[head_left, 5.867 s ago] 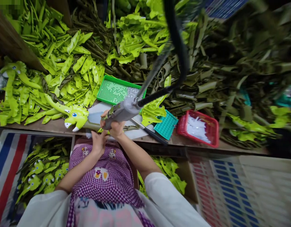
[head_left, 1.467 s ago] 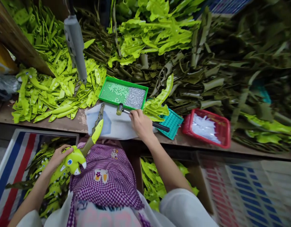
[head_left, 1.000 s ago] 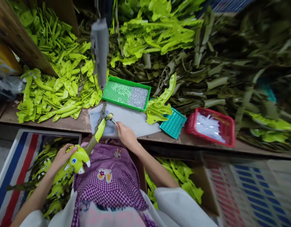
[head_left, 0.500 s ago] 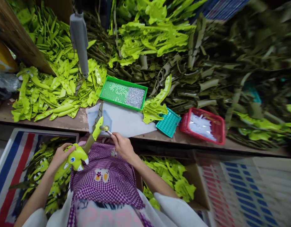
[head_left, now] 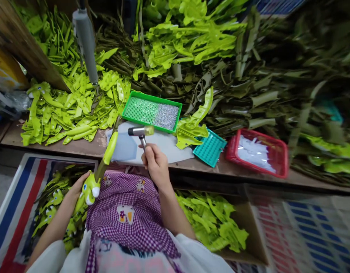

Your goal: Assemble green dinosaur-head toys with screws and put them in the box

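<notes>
A small mallet [head_left: 141, 131] with a metal handle, one black face and one yellowish face is gripped in my right hand [head_left: 157, 163]. Its head is above the white sheet [head_left: 166, 147], apart from the toy. My left hand [head_left: 77, 186] is closed around a lime-green plastic toy animal [head_left: 91, 188] with blue eyes and white tips, held tilted beside the purple checked apron [head_left: 122, 201]. A long olive and lime limb of the toy reaches up to the bench edge. Just beyond the mallet is a green perforated tray [head_left: 152, 110] containing small silvery pieces.
Lime parts [head_left: 78, 110] and olive parts [head_left: 248, 94] pile up behind. A grey hanging tool [head_left: 86, 43] points down at the left. On the bench are a teal tray [head_left: 210, 148] and a red basket [head_left: 257, 151]. Below, a cardboard box [head_left: 256, 246] holds lime parts.
The mallet has moved away from the toy's limb, up and to the right, and its head has turned sideways. My left hand has rotated the toy, with its head now lower.
</notes>
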`<action>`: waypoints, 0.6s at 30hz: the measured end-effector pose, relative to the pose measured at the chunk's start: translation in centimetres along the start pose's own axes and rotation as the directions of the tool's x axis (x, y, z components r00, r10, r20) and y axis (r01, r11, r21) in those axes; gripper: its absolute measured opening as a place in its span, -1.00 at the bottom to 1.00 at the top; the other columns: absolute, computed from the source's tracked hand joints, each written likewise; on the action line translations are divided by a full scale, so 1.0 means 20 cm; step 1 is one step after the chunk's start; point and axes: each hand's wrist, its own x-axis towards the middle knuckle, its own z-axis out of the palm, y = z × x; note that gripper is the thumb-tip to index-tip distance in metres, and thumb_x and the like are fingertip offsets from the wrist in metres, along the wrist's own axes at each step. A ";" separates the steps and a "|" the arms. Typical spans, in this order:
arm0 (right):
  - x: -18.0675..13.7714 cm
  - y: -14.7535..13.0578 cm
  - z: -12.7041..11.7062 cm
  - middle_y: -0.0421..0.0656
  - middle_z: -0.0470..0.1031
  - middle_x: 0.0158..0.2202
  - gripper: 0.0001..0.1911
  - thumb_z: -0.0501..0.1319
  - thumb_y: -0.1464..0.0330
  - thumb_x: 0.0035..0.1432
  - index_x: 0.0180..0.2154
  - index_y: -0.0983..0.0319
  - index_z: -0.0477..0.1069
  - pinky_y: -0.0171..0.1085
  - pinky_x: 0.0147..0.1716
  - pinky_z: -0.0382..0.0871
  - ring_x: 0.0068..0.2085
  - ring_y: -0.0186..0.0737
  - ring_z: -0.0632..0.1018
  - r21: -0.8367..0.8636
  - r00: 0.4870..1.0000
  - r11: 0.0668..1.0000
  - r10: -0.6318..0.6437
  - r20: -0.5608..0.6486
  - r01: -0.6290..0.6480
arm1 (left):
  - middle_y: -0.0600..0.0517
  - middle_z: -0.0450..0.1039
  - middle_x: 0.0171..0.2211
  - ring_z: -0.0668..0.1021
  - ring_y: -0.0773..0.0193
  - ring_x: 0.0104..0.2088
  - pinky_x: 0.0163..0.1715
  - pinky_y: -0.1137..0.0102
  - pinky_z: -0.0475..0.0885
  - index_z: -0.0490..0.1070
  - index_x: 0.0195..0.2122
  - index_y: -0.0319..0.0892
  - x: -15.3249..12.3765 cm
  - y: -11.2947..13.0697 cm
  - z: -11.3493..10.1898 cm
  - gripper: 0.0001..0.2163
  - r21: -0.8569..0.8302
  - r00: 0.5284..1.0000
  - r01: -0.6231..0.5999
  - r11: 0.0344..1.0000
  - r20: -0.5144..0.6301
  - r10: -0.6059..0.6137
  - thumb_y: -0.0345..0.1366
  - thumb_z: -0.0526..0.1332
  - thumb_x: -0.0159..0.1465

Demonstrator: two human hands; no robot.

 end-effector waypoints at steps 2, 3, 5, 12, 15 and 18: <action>-0.08 0.11 -0.05 -0.33 0.22 -0.62 -0.64 0.00 0.14 0.30 -0.14 0.24 0.42 -0.39 -0.59 0.20 -0.61 -0.42 0.28 -0.113 0.997 0.992 0.059 0.042 -0.054 | -0.10 0.58 -0.40 0.61 0.11 -0.37 -0.29 0.29 0.50 0.47 -0.28 -0.23 -0.01 -0.01 0.02 -0.57 0.013 0.998 -0.051 0.999 -0.040 0.051 0.06 0.29 0.03; -0.12 0.15 -0.06 -0.30 0.29 -0.60 -0.64 -0.01 0.16 0.30 -0.12 0.24 0.42 -0.38 -0.55 0.25 -0.58 -0.40 0.33 -0.164 0.996 0.985 0.070 0.048 -0.061 | -0.08 0.57 -0.39 0.60 0.12 -0.37 -0.29 0.31 0.50 0.45 -0.26 -0.23 -0.01 -0.02 0.05 -0.56 0.028 0.992 -0.095 0.995 -0.077 0.097 0.06 0.31 0.01; -0.19 0.19 -0.07 -0.22 0.46 -0.48 -0.65 0.00 0.18 0.30 -0.08 0.25 0.41 -0.35 -0.44 0.36 -0.48 -0.34 0.46 -0.250 0.997 0.968 0.054 0.056 -0.038 | -0.04 0.57 -0.35 0.59 0.15 -0.36 -0.32 0.34 0.48 0.43 -0.21 -0.22 -0.02 -0.04 0.12 -0.52 0.090 0.969 -0.187 0.978 -0.149 0.199 0.05 0.36 -0.02; -0.26 0.28 0.03 -0.12 0.62 -0.33 -0.66 -0.02 0.20 0.32 -0.12 0.23 0.42 -0.31 -0.37 0.42 -0.38 -0.20 0.62 -0.554 0.968 0.824 0.035 0.249 0.113 | -0.06 0.55 -0.25 0.58 0.17 -0.28 -0.30 0.39 0.44 0.42 -0.22 -0.23 0.06 -0.07 0.39 -0.49 0.103 0.915 -0.323 0.941 -0.219 0.338 0.11 0.32 0.00; -0.25 0.35 0.05 -0.07 0.62 -0.24 -0.64 -0.05 0.22 0.34 -0.11 0.25 0.43 -0.32 -0.34 0.41 -0.31 -0.19 0.63 -0.641 0.961 0.742 -0.016 0.275 0.195 | -0.06 0.54 -0.25 0.57 0.19 -0.28 -0.28 0.40 0.44 0.41 -0.23 -0.22 0.09 -0.06 0.44 -0.50 0.082 0.904 -0.347 0.934 -0.235 0.357 0.13 0.30 0.02; -0.22 0.37 0.06 -0.07 0.62 -0.26 -0.64 -0.05 0.23 0.35 -0.14 0.26 0.45 -0.35 -0.39 0.37 -0.34 -0.23 0.62 -0.675 0.946 0.683 -0.075 0.315 0.279 | -0.08 0.54 -0.23 0.57 0.18 -0.26 -0.27 0.39 0.43 0.41 -0.22 -0.23 0.12 -0.05 0.44 -0.49 0.075 0.897 -0.367 0.927 -0.235 0.374 0.13 0.29 0.02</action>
